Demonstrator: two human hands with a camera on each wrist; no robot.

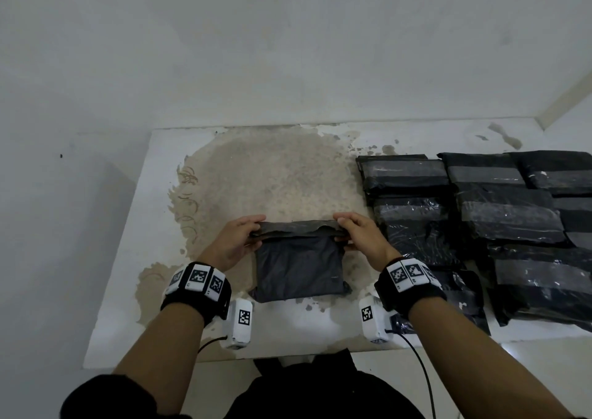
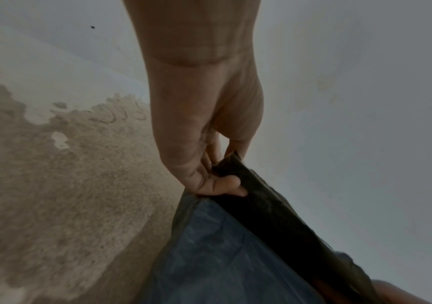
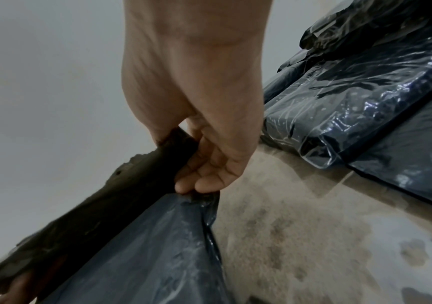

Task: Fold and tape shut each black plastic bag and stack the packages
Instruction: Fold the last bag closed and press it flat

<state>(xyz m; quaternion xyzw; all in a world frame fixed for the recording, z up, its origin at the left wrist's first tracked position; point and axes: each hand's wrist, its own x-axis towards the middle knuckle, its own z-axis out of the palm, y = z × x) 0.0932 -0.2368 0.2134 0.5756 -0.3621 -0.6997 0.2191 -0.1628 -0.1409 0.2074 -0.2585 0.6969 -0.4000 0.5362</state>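
A black plastic bag [image 1: 299, 266] lies on the worn white table [image 1: 128, 258] in front of me, its far end raised as a folded flap [image 1: 298, 228]. My left hand [image 1: 238, 240] pinches the flap's left end, thumb and fingers curled round it [image 2: 220, 183]. My right hand [image 1: 357, 234] pinches the right end the same way [image 3: 197, 176]. The flap [image 2: 267, 207] stretches taut between both hands above the bag's body [image 3: 144, 257]. Several taped black packages [image 1: 480, 226] lie in overlapping rows on the table's right side.
A large patch of worn, brownish surface [image 1: 272, 178] covers the table's middle beyond the bag. A white wall [image 1: 288, 50] stands right behind the table. The taped packages [image 3: 365, 98] sit close beside my right hand. Cables hang from both wrist cameras at the near edge.
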